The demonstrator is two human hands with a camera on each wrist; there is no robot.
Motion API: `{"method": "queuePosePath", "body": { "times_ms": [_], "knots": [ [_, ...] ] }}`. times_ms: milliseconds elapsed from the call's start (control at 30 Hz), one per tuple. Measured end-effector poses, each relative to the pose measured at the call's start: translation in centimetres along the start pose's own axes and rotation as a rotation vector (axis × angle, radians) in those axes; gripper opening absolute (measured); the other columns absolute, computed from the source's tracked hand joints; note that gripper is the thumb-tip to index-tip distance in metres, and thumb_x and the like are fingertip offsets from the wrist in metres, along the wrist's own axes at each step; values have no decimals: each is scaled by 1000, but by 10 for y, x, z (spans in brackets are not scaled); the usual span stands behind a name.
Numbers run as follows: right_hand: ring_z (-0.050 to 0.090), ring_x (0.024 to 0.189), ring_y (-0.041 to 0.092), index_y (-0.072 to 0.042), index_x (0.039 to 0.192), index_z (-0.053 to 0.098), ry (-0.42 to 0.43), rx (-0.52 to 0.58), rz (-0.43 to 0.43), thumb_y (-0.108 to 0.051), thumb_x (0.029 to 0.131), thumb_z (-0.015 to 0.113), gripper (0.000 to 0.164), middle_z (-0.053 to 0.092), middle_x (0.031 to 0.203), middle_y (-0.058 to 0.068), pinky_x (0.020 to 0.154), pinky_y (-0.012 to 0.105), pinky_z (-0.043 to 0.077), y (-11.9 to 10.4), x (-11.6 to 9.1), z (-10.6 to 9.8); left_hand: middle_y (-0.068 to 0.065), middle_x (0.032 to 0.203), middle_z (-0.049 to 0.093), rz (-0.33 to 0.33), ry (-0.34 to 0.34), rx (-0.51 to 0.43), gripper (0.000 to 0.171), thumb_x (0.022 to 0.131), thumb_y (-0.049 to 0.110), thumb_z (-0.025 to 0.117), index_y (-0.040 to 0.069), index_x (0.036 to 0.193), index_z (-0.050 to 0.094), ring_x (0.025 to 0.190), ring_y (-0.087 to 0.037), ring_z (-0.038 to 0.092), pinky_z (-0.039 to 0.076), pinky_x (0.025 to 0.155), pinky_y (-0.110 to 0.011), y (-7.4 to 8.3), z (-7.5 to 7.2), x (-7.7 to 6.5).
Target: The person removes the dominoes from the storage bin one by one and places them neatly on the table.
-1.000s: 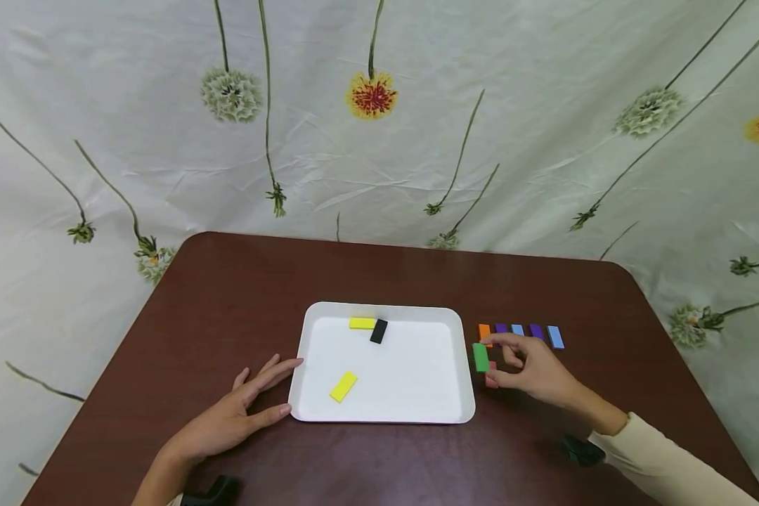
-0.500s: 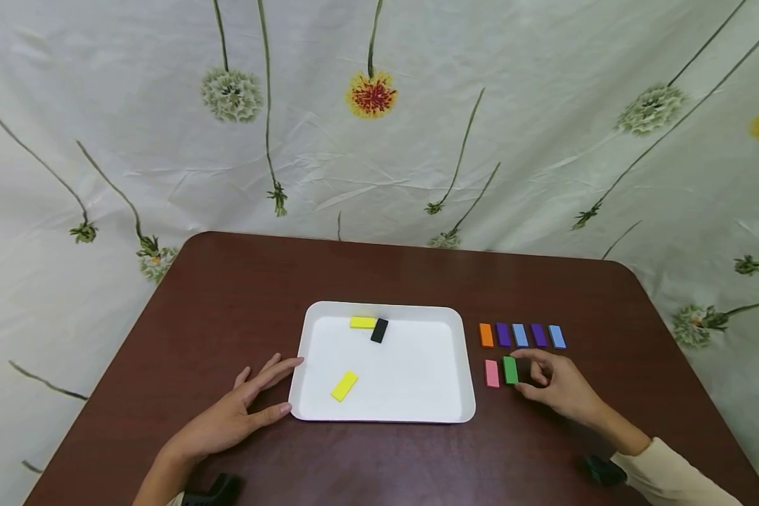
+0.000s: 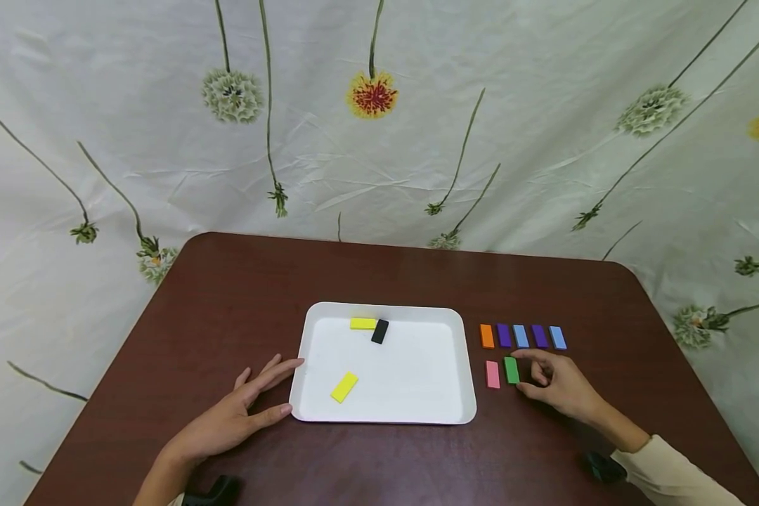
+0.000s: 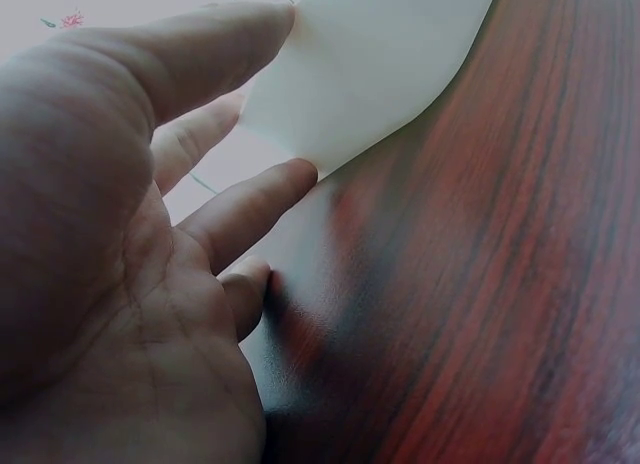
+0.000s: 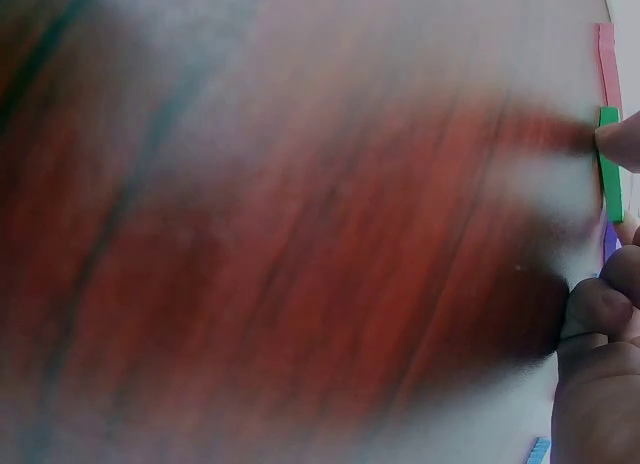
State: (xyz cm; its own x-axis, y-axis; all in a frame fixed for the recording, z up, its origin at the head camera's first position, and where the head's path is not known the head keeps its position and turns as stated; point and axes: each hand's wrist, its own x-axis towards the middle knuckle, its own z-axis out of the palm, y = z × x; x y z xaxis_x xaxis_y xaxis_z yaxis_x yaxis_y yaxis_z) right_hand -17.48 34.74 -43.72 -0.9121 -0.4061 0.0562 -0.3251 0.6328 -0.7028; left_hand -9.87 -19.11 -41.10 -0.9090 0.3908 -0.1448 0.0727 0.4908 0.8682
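My right hand (image 3: 559,385) pinches a small green block (image 3: 511,370) by its ends, thumb at the near end and a fingertip at the far end. The block is at table level, just right of a pink block (image 3: 492,374). In the right wrist view the green block (image 5: 610,169) shows edge-on at the right border. At the left, my left hand (image 3: 224,418) has its fingers spread, with fingertips touching the left rim of a white tray (image 3: 411,372). Two yellow blocks, one near (image 3: 344,387) and one far (image 3: 362,323), lie inside it. A black block (image 3: 380,332) touches the far one.
Behind the right hand, a row holds an orange block (image 3: 487,336), two purple blocks and two light blue blocks, the rightmost light blue block (image 3: 558,337) ending it. All lie on the dark brown table (image 3: 379,270). A white flowered cloth (image 3: 531,140) hangs beyond the table.
My right hand has carried the green block from beside the tray's right edge to the right of the pink block. Over the last half second it stays there. The left hand has not moved.
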Motion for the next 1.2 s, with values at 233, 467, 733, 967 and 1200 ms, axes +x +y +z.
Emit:
{"method": "queuePosePath", "body": {
  "times_ms": [233, 467, 733, 967, 1200],
  "knots": [
    [34, 58, -4, -2, 118, 67, 18, 29, 4, -4, 78, 83, 43, 37, 65, -13, 52, 22, 35, -2, -2, 0, -5, 158, 41, -3, -6, 11, 63, 95, 34, 68, 35, 152, 40, 150, 7, 9, -9, 114, -71, -2, 0, 0],
    [31, 58, 1, 2, 116, 66, -8, 208, 23, -8, 86, 79, 34, 33, 66, -1, 47, 26, 30, -31, 20, -8, -4, 160, 39, -4, -8, 21, 63, 95, 35, 69, 36, 151, 41, 156, -25, 10, -9, 115, -70, 0, 0, 2],
    [28, 57, 4, 7, 115, 65, -121, 328, -8, -5, 87, 77, 33, 30, 65, -2, 51, 24, 33, -79, 70, -10, -6, 158, 42, 0, -9, 17, 64, 95, 33, 69, 34, 152, 40, 157, -27, 9, -11, 113, -72, -2, 1, 2],
    [29, 55, 7, 4, 112, 69, -191, 270, 66, -11, 83, 82, 36, 35, 61, -4, 52, 21, 31, -110, 105, 31, -6, 157, 43, -19, -4, 23, 65, 93, 35, 71, 38, 151, 40, 156, -32, 9, -10, 114, -72, -2, -1, 1],
    [36, 56, 13, -6, 111, 74, -200, 245, 282, -16, 76, 88, 40, 42, 59, -3, 50, 23, 27, -136, 129, 70, -9, 155, 46, -6, -1, 5, 61, 95, 32, 68, 33, 150, 42, 154, -41, 8, -10, 112, -74, 0, 2, 3]
  ]
}}
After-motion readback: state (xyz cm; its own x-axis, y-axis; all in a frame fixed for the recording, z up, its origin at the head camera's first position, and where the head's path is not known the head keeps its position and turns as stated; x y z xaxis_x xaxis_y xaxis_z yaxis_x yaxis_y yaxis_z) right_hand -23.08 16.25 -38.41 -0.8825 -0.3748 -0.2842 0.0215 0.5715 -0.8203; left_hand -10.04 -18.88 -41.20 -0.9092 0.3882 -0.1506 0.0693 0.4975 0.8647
